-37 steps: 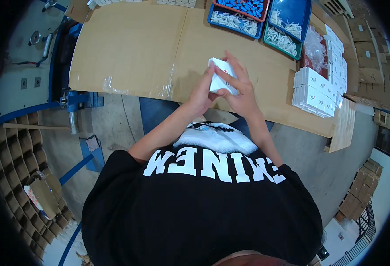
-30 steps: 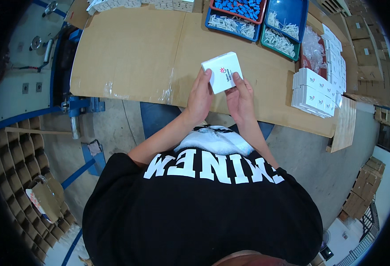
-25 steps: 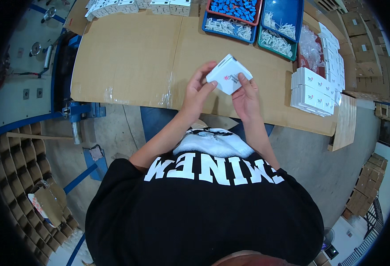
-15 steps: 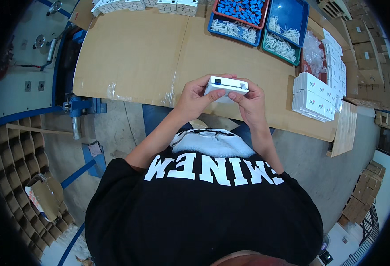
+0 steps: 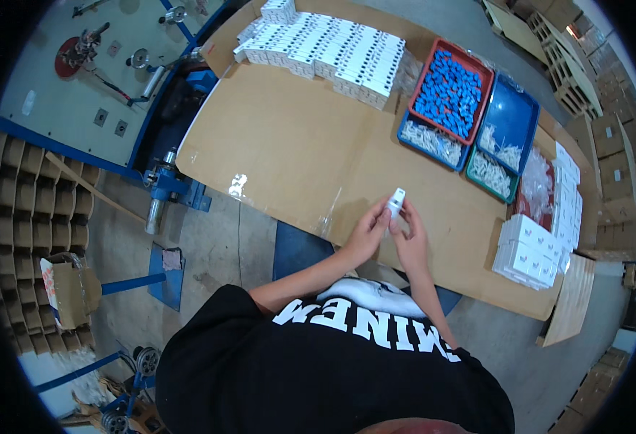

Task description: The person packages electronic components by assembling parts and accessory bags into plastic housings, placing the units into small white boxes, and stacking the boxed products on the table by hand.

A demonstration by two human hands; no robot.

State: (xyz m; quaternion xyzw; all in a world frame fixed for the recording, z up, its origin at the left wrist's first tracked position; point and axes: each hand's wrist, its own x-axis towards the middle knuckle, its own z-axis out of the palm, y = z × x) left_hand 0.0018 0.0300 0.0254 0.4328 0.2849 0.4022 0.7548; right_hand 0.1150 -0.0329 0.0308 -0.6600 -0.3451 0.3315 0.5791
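Observation:
A small white box point(image 5: 397, 201) is upheld above the front part of the cardboard-covered table point(image 5: 289, 152), a narrow side of it showing. My left hand point(image 5: 368, 230) closes around its left side with the fingers bent. From the other side my right hand point(image 5: 411, 240) grips it, thumb near the lower end. The fingers hide much of the box's lower part.
Rows of white boxes point(image 5: 332, 50) line the table's far edge. A red tray of blue pieces point(image 5: 470, 61) rests over a blue tray of white pieces point(image 5: 433, 145). Blue and green trays point(image 5: 513, 108) adjoin them. Stacked white boxes point(image 5: 527, 249) stand at right.
The box has turned from lying crosswise to pointing away from me, showing a narrower side. Both hands turned with it. The whole view has swung, bringing more of the far rows into sight.

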